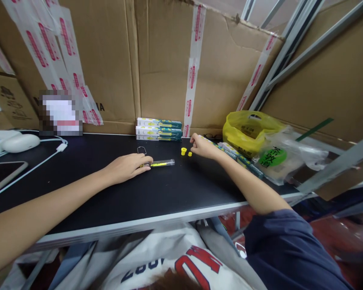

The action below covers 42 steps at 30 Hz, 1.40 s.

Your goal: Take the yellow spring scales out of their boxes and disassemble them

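- Left hand (132, 167): low over a black tabletop (169, 193), fingers and thumb closed around the left end of a clear tube (171, 162) with something bright yellow inside; the tube lies sideways, its other end pointing right.
- Right hand (201, 146): fingers curled inward; whether they pinch anything, I cannot tell.
- Two small yellow pieces (184, 151): on the tabletop between the hands, just beside the right one.
- Wire loop (141, 150): just beyond the left fingers.
- Stacked printed boxes (159, 131): at the back, near a cardboard wall (163, 60).
- Right side: more printed boxes (242, 160), a yellow bag (245, 131) and a clear bag (281, 157) with green print.
- Far left: a white cable (27, 171).
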{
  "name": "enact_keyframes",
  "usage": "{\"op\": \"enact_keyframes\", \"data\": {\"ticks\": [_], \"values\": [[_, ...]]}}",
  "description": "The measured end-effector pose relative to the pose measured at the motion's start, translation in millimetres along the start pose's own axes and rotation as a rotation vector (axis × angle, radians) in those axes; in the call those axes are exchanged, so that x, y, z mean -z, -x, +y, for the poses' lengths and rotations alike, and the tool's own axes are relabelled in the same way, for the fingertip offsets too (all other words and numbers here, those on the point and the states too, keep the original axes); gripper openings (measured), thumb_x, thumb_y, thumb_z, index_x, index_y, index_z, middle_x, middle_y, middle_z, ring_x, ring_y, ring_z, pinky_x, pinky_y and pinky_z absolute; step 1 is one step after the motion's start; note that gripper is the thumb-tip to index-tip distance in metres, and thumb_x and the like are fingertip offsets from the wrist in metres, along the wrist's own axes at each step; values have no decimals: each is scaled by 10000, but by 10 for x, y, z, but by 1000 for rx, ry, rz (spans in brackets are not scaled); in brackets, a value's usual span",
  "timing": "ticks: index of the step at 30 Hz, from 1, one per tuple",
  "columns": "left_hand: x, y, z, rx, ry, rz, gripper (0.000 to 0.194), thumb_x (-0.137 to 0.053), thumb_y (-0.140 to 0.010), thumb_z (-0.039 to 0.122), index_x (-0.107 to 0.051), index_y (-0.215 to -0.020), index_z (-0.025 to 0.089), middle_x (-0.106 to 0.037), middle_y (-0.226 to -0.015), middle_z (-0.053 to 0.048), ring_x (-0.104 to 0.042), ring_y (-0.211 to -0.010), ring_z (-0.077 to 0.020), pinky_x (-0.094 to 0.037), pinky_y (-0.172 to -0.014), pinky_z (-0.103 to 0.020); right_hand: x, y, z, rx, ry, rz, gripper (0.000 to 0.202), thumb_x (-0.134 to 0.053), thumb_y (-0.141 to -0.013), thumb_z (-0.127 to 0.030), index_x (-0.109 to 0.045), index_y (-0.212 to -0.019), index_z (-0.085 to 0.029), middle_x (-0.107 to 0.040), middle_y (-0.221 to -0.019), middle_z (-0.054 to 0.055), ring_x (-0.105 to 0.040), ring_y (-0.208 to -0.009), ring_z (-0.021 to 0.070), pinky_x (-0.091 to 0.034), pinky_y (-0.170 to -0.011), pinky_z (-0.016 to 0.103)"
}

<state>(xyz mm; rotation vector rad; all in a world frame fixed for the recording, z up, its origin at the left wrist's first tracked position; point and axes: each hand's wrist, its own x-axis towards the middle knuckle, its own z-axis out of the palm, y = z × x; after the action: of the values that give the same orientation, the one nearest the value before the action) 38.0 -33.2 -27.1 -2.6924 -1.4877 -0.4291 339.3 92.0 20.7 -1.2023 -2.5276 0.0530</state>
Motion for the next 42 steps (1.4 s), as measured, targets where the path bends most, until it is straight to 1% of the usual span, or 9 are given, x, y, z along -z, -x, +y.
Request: {"op": "enact_keyframes", "data": {"ticks": [3,7,11,20,25,30,36,39,42], "values": [[-12,0,-17,22,23,-7,385,-297,-966,494,-539,-1165,270,-623,-1028,-26,-612,-897,-187,-439,-733,-262,17,83,-247,156,-105,75,186,-486,-731,-107,-498,-899,-187,-551,-700,-12,-489,-622,130,-365,-594,252],[9,11,-30,35,63,-9,373,-310,-959,490,-533,-1152,262,-638,-1058,-24,-616,-887,-187,-436,-721,-266,-110,198,-533,352,-370,-202,212,-534,-782,-174,-516,-994,-175,-589,-797,-7,-520,-664,117,-424,-638,249],[-5,-2,-37,83,175,64,367,-398,-916,502,-563,-1088,223,-642,-881,-14,-593,-746,-172,-432,-654,-263,-280,232,-600,334,-481,-216,185,-574,-824,-258,-530,-979,-166,-541,-736,-21,-510,-648,112,-433,-612,241],[-16,-82,-186,186,733,456,446,-375,-922,544,-608,-915,164,-599,-768,-28,-588,-744,-169,-476,-747,-307,-478,204,-611,292,-525,-134,207,-667,-789,-280,-586,-928,-149,-579,-723,-13,-536,-641,103,-422,-597,219],[131,-55,-584,376,612,395,587,-334,-888,655,-649,-855,160,-656,-766,-55,-611,-715,-185,-481,-730,-332,-459,173,-550,276,-392,-103,193,-676,-783,-280,-636,-915,-145,-549,-664,-25,-490,-582,93,-376,-576,219],[-65,-98,-680,518,723,369,700,-297,-840,736,-671,-802,145,-701,-806,-94,-648,-825,-227,-478,-861,-391,-476,153,-506,275,-380,-107,199,-672,-789,-286,-637,-924,-144,-517,-624,-43,-468,-564,88,-362,-585,218],[-214,-168,-306,393,1004,489,695,-326,-822,754,-644,-825,135,-706,-846,-103,-660,-867,-237,-471,-919,-424,-552,212,-657,348,-347,-44,197,-689,-796,-274,-668,-948,-151,-521,-678,-29,-460,-586,85,-334,-575,210],[-160,-142,-186,198,986,400,600,-411,-839,692,-648,-894,144,-693,-918,-100,-640,-936,-239,-463,-938,-405,-578,235,-741,389,-319,10,194,-695,-798,-265,-683,-959,-157,-537,-720,-13,-473,-625,92,-338,-591,209],[-104,-105,-157,110,763,225,454,-582,-791,599,-661,-930,174,-675,-964,-66,-619,-949,-231,-466,-915,-383,-577,234,-751,397,-343,2,206,-705,-792,-265,-686,-959,-145,-524,-701,-14,-475,-626,95,-356,-596,212]]}}
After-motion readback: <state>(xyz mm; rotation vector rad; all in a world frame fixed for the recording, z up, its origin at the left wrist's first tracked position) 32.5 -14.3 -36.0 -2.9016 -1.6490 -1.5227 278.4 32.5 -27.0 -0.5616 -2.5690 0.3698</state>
